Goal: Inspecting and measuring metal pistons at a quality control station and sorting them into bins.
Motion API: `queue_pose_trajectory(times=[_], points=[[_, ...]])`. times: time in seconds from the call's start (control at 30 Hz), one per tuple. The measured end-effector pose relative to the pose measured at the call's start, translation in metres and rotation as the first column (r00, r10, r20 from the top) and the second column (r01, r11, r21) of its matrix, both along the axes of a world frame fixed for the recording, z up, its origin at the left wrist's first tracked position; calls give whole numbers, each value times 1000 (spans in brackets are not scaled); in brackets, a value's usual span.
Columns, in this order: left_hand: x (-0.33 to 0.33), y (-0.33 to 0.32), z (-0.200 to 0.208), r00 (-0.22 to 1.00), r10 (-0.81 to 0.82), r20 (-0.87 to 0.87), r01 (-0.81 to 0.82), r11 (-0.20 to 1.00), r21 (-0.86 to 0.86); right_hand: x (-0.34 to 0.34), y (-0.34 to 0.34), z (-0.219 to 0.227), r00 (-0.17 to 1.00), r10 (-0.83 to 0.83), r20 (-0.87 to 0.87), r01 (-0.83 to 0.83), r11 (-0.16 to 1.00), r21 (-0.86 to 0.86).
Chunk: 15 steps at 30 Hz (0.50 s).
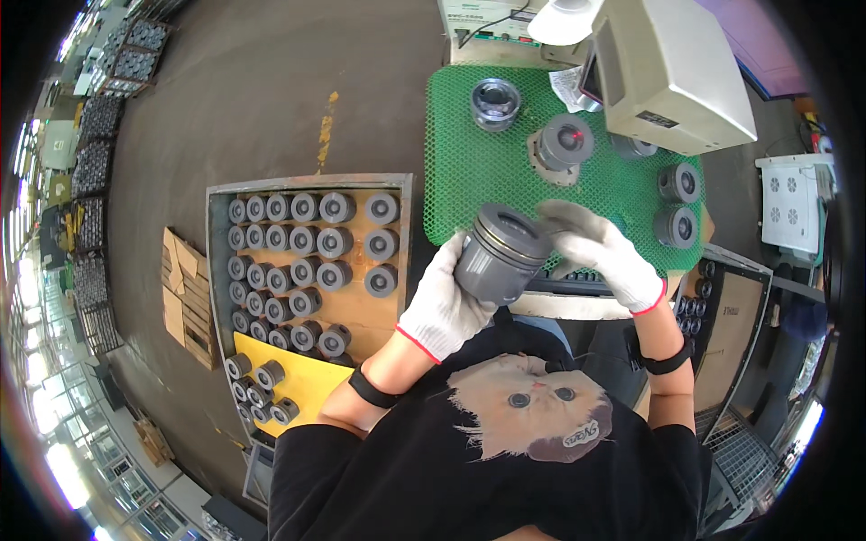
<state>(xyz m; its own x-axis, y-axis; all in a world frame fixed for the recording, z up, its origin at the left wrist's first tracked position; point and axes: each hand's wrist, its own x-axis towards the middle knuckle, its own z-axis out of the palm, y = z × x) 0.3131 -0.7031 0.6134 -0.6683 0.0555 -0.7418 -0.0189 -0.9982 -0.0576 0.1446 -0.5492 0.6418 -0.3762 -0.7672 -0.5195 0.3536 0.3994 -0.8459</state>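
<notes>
My left hand [447, 305], in a white glove with a red cuff, is closed around a dark grey piston [496, 266]. The piston is tilted, its hollowed crown facing up and right and its ring grooves showing below the rim. Beside the crown is my gloved right hand [600, 248], fingers stretched out and thumb apart; whether the fingertips touch the piston I cannot tell. Beyond my hands, on a green mesh mat [456, 180], another grey piston [566, 144] sits on a light-coloured base, a red light spot on its top. A shiny metal cylinder [495, 105] stands farther left.
At the left, a metal-edged crate [401, 270] holds rows of pistons, several of them on a yellow sheet [316, 365]. A beige box-shaped machine [672, 77] stands at the mat's far right. Two pistons [677, 204] lie at its right edge. Another crate [735, 325] stands at the right.
</notes>
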Motion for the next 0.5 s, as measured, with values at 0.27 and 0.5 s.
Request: queue_pose_trajectory(times=[0.27,0.5], points=[[-26,6,-90,637,-752,168,771,621,-140,7,38,-115,754,-215,621,159,976,146],[-180,-20,-84,743,-317,589,36,-860,-509,24,171,-148,338,-566,752,634,728,263]])
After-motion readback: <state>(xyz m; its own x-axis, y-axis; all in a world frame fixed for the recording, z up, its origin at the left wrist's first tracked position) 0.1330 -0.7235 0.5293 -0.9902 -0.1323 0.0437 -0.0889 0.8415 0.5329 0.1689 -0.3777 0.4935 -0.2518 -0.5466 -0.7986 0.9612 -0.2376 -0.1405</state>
